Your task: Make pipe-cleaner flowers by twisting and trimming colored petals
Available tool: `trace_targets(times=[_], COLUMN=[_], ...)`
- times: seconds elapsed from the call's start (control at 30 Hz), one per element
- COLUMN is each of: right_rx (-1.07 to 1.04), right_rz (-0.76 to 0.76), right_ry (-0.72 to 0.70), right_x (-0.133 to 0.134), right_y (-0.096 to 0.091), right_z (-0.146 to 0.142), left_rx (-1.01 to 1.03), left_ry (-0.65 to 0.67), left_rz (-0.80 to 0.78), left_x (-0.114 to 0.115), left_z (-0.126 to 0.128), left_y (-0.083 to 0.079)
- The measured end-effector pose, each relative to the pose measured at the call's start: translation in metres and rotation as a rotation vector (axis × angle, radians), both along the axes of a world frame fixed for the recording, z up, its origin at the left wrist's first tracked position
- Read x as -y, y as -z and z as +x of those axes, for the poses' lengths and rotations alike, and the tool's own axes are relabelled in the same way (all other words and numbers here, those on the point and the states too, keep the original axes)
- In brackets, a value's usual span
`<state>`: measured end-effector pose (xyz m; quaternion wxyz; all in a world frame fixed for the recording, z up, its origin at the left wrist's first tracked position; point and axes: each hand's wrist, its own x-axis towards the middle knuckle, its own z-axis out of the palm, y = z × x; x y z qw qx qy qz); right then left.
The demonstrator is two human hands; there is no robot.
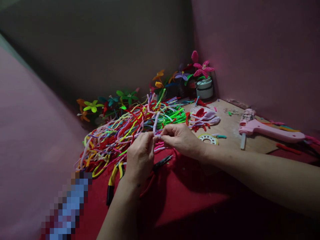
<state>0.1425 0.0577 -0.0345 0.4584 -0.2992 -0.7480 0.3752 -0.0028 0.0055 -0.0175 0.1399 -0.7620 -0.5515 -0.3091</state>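
Between my two hands is a pale lilac pipe cleaner [156,123], its bent part standing up above the fingers. My left hand [141,151] is closed, pinching it low down from the left. From the right, my right hand [178,138] pinches the same pipe cleaner with thumb and forefinger. The fingertips almost meet, and they hide where the pipe cleaner is bent. Behind the hands lies a big heap of many-coloured pipe cleaners [125,128]. Dark-tipped pliers [163,161] lie just below my hands, partly covered by the left one.
A pink glue gun [272,130] rests on a brown board [231,133] at the right. Nearby are a tape roll [208,139] and lilac and red petals [203,118]. Yellow-handled pliers [113,178] lie at the left. Pipe-cleaner flowers [203,69] and a grey jar [204,89] stand behind.
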Motion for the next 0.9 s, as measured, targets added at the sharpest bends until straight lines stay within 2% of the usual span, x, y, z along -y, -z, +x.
trace_targets(times=[0.23,0.37,0.53,0.57,0.63,0.7,0.77,0.9], right_rx=[0.019,-0.033,-0.206,-0.2,-0.116,-0.002,0.061,0.036], right_rz=[0.015,-0.013,0.113,0.133,0.078,-0.091,-0.27,-0.44], right_ry=[-0.029,-0.046,0.235,0.243,0.086,-0.165,-0.356,-0.486], right_x=[0.002,0.002,-0.006,-0.008,-0.012,-0.015,-0.016,-0.016], right_y=[0.001,-0.002,-0.015,-0.017,-0.019,-0.019,-0.018,-0.016], right_z=[0.0,0.002,0.009,0.01,0.012,0.014,0.015,0.016], left_rx=[0.054,0.273,0.556,0.576,0.59,0.592,0.611,0.673], left_ry=[0.076,0.04,0.065,0.08,0.112,0.121,0.115,0.076], left_rz=[-0.1,-0.208,-0.433,-0.478,-0.543,-0.577,-0.589,-0.606], left_x=[0.0,0.004,0.008,0.009,0.009,0.009,0.009,0.008], left_z=[-0.002,-0.001,0.001,0.001,0.001,0.0,0.0,0.0], left_y=[-0.003,-0.007,-0.019,-0.021,-0.024,-0.025,-0.025,-0.025])
